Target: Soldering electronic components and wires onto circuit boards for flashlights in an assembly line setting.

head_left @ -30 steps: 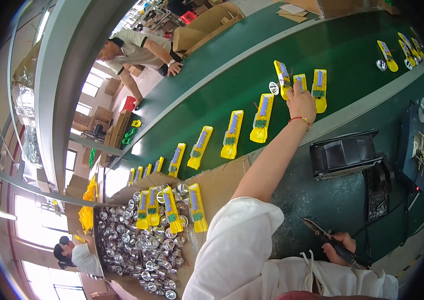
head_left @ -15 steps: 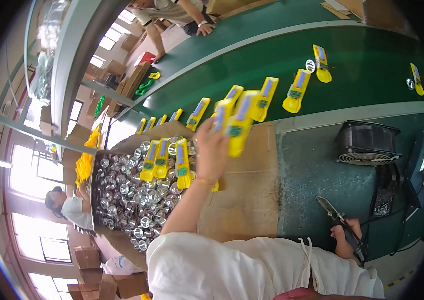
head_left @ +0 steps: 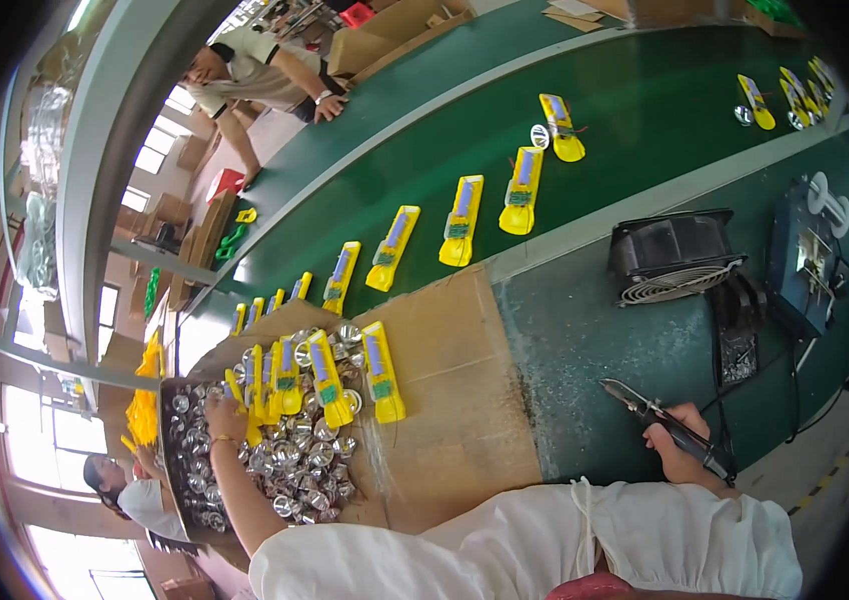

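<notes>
My left hand (head_left: pixel 226 418) reaches into a box of shiny silver reflector cups (head_left: pixel 307 460). Its fingers are closed around a yellow plastic piece (head_left: pixel 234 386) at the left end of a row. Several similar yellow pieces (head_left: pixel 327 380), each with a pale lilac strip and a small green circuit board, lie on the cups beside it; the rightmost piece (head_left: pixel 383 372) lies by the cardboard. My right hand (head_left: pixel 683 445) grips a black-handled tool (head_left: pixel 697 446) with a pointed metal tip, held above the green bench. Which part the left fingertips touch is partly hidden.
More yellow pieces (head_left: pixel 462 222) lie along the green conveyor (head_left: pixel 635 150). A cardboard sheet (head_left: pixel 465 400) covers the bench by the box. At right stand a black fan (head_left: pixel 675 255) and a device with a wire spool (head_left: pixel 827 205). Another person (head_left: pixel 265 80) leans on the far side.
My left hand has moved from above the cardboard leftward into the box, carrying yellow pieces to the row's left end. The whole view has shifted. My right hand still grips the tool.
</notes>
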`<state>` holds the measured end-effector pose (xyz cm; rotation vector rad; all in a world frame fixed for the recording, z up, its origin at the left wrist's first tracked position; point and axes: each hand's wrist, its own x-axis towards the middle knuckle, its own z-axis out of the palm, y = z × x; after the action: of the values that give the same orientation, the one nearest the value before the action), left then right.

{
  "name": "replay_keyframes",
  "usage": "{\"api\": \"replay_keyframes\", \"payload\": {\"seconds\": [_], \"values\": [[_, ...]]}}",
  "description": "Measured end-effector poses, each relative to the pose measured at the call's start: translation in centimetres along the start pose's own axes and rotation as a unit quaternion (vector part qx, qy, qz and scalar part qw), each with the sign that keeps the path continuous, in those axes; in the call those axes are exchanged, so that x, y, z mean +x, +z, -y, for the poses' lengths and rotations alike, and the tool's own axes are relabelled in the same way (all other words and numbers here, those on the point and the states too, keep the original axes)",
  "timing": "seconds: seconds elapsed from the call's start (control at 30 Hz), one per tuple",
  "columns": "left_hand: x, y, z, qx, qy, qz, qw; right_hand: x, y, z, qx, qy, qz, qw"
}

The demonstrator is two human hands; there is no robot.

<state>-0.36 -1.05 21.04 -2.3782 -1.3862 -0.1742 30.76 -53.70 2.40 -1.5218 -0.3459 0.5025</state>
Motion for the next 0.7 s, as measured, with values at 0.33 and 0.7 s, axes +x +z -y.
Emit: {"api": "replay_keyframes", "payload": {"seconds": [0.33, 0.7], "values": [[6.3, 1.5, -35.2, -0.328, 0.316, 0.108, 0.883, 0.2, -0.4, 0.3, -0.052, -0.037, 0.009, 0.998], [4.3, 5.7, -45.1, -0.337, 0.240, 0.038, 0.910, 0.4, 0.1, 2.1, -0.041, -0.044, -0.014, 0.998]]}}
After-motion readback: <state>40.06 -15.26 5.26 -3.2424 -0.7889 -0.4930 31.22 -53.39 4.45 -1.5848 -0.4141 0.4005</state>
